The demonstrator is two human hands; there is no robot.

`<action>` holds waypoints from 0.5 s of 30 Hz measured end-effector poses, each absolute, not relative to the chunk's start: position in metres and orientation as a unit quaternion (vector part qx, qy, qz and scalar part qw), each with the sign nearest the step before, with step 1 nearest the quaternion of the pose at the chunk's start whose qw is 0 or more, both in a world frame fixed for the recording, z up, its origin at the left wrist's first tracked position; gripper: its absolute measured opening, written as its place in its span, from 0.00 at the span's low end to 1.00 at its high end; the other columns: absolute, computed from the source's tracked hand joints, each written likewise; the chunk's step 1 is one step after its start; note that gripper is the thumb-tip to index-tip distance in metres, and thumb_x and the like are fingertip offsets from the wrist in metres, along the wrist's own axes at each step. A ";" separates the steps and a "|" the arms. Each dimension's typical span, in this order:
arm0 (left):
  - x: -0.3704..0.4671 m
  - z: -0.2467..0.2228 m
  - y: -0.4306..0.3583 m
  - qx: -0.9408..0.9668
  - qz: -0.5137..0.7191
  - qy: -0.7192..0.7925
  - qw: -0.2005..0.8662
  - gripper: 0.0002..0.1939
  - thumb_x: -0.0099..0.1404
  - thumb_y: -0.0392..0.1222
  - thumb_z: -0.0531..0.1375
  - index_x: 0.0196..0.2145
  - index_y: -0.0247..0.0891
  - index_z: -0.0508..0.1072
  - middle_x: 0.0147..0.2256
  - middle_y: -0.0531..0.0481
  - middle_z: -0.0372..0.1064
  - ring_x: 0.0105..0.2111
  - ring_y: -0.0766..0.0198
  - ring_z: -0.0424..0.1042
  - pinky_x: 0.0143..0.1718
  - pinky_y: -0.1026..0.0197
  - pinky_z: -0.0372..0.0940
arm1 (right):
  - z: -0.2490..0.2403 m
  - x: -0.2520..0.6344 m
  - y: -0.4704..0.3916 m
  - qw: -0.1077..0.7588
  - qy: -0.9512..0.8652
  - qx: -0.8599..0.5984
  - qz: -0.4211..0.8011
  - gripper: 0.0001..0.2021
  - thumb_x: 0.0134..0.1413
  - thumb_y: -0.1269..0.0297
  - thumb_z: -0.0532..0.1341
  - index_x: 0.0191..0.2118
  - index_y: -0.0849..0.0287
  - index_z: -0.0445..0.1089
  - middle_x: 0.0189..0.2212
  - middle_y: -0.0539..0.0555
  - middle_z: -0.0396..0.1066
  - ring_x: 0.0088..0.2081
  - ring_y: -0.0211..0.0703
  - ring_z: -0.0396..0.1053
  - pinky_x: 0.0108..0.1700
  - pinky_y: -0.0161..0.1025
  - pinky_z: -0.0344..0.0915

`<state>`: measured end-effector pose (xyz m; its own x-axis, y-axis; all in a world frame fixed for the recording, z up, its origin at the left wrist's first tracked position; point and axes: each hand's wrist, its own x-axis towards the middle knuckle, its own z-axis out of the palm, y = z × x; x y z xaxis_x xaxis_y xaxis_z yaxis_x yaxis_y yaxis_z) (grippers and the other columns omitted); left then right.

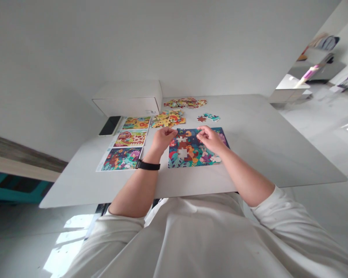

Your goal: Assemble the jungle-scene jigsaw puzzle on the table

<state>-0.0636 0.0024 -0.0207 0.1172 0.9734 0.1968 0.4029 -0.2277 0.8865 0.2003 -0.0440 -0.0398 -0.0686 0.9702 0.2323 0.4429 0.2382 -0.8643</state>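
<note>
A dark, colourful jigsaw puzzle lies on the white table, with gaps showing on its left side. At its upper left corner is my left hand, fingers pressed together; whatever they pinch is too small to make out. My right hand is over the puzzle's upper right part, its thumb and index finger apart and nothing visible between them. Two loose pieces, one brown-red and a teal group, rest behind the puzzle.
Yellow pieces and a red-yellow pile lie behind. A picture sheet, a phone and a white box are at the left. The wall borders the table's back edge.
</note>
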 end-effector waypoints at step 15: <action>-0.057 -0.033 0.011 0.715 0.302 0.567 0.275 0.08 0.64 0.44 0.67 0.34 0.36 0.83 0.28 0.50 0.78 0.27 0.62 0.70 0.29 0.63 0.58 | -0.038 0.196 -0.047 0.356 -0.704 -0.562 0.248 0.10 0.65 0.64 0.64 0.49 0.54 0.78 0.45 0.54 0.82 0.39 0.44 0.78 0.45 0.42 0.72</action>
<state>-0.0574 0.0112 -0.0327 0.1746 0.9774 0.1190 0.6449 -0.2048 0.7363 0.1959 -0.0474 -0.0381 -0.1132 0.9682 0.2233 0.6151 0.2447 -0.7495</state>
